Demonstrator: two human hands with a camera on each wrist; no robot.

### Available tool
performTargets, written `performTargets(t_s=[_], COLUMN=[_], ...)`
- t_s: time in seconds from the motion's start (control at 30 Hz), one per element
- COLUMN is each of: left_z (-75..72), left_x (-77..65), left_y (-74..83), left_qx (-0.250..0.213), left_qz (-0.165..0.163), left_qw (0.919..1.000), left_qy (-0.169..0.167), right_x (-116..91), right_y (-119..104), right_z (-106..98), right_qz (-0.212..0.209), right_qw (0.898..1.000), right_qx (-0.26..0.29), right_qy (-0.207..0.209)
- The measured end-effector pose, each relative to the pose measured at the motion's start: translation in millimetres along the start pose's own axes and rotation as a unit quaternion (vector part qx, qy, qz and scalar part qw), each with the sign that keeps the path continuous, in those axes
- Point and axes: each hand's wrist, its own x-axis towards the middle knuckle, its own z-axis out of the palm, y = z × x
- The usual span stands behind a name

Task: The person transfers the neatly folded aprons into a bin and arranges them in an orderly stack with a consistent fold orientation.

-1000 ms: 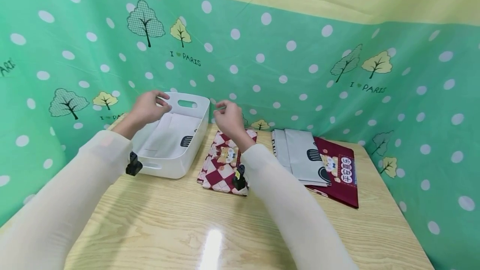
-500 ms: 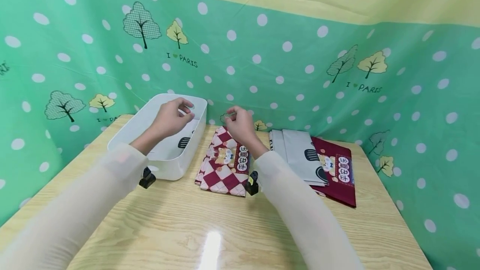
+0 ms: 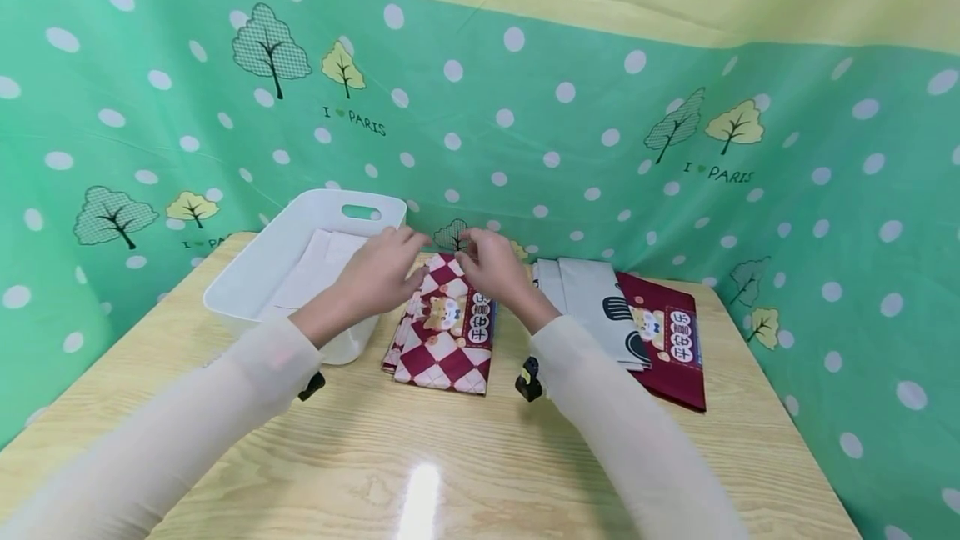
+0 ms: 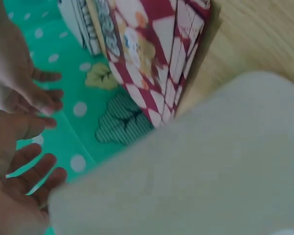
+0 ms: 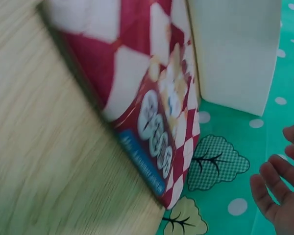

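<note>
A folded red-and-white checkered cloth (image 3: 442, 352) with a cartoon animal print lies on the table in the head view. Over its far left edge hovers my left hand (image 3: 378, 273), between it and the white basket. My right hand (image 3: 495, 269) is above the cloth's far right corner. The two hands face each other with fingers loosely bent, and nothing is between them. In both wrist views the cloth shows from the side, and the fingers are apart from it. Folded pale cloth (image 3: 321, 265) lies inside the white basket (image 3: 232, 294), partly hidden by my left hand.
To the right, a folded grey cloth (image 3: 592, 298) with dark utensil prints overlaps a dark red folded cloth (image 3: 678, 357). Behind the wooden table (image 3: 360, 457) hangs a green dotted curtain (image 3: 555, 148).
My left hand has moved right and nearer, from over the basket to the checkered cloth's left edge. My right hand has shifted slightly right and lower. The cloths stay in place.
</note>
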Motion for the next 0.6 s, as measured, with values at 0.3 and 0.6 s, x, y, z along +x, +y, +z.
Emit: performTargets(t_s=[0.3, 0.6], left_z=[26.2, 44.9], left_x=[-17.3, -42.8], left_y=[26.3, 24.8], left_qx=[0.101, 0.037], left_qz=[0.073, 0.089], left_qw=[0.9886, 0.9864], left_qy=[-0.084, -0.133], right_x=[-25, -44], right_y=[16, 26], right_z=[-7, 2], right_qz=[-0.05, -0.071], right_qw=[0.981, 0.949], right_qx=[-0.162, -0.22], right_qy=[-0.1, -0.212])
